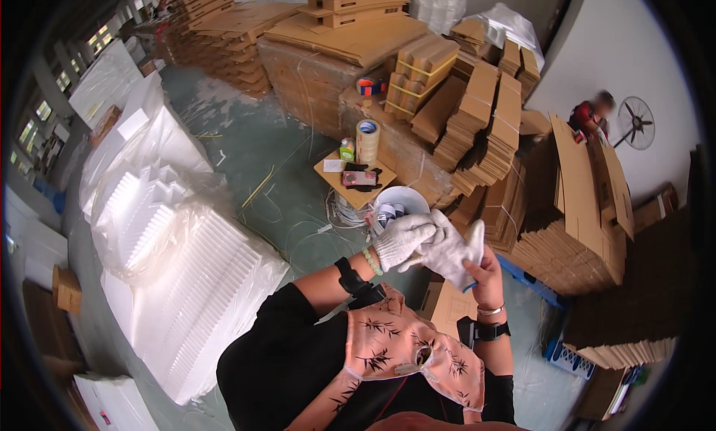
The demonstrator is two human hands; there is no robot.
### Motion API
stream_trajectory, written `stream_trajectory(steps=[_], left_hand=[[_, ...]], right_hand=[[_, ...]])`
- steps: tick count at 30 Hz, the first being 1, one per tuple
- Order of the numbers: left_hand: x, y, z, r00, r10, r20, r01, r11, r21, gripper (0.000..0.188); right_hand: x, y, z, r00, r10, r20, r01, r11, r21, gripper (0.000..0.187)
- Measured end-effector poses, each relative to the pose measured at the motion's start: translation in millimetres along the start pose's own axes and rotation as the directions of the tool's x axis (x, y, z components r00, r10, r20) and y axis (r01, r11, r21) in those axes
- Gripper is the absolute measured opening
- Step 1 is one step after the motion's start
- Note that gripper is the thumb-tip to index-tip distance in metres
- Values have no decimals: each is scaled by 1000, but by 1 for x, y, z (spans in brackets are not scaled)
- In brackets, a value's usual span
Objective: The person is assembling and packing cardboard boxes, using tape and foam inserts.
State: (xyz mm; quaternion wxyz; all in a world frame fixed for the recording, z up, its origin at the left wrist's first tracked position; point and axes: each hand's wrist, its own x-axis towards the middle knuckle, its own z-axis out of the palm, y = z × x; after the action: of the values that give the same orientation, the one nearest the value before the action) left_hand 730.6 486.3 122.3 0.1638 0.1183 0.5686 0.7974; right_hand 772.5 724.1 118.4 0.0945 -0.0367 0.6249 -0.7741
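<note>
My left hand (401,241) wears a white knit work glove and pinches the finger end of a second white glove (452,256). My right hand (486,277) is bare and grips that loose glove near its blue-edged cuff, its thumb pressed on the fabric. Stretched between both hands, the glove hangs in front of my chest. Just beyond it stands a white bucket (419,199) with rolls of tape inside, partly covered by my left glove.
A cardboard-topped stand (333,179) holds tape rolls (367,141) and a small red-and-black box (359,179). Plastic-wrapped white foam stacks (186,304) line my left. Flattened cartons (574,229) stand at right; a person (593,115) is behind them near a fan (636,123).
</note>
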Motion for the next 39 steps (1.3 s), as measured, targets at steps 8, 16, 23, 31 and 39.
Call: stream_trajectory(steps=[8,16,23,31,39], left_hand=[[5,-4,-44,953,289,-90,-263,937,229,29],[12,5,7,973,-21,228,-110,832,543,25],[2,-14,8,985,130,113,-170,830,531,27],[17,-45,-9,995,83,50,-92,650,754,19],[40,-16,10,982,73,175,-155,843,516,11]], right_hand=[[17,-40,-28,973,-136,-184,149,987,56,21],[56,-30,41,1000,5,-12,-8,977,-215,36],[57,-33,52,984,132,120,-96,959,-268,53],[52,-28,38,963,-255,83,232,638,-735,57],[29,-52,75,667,-481,568,680,84,-728,43]])
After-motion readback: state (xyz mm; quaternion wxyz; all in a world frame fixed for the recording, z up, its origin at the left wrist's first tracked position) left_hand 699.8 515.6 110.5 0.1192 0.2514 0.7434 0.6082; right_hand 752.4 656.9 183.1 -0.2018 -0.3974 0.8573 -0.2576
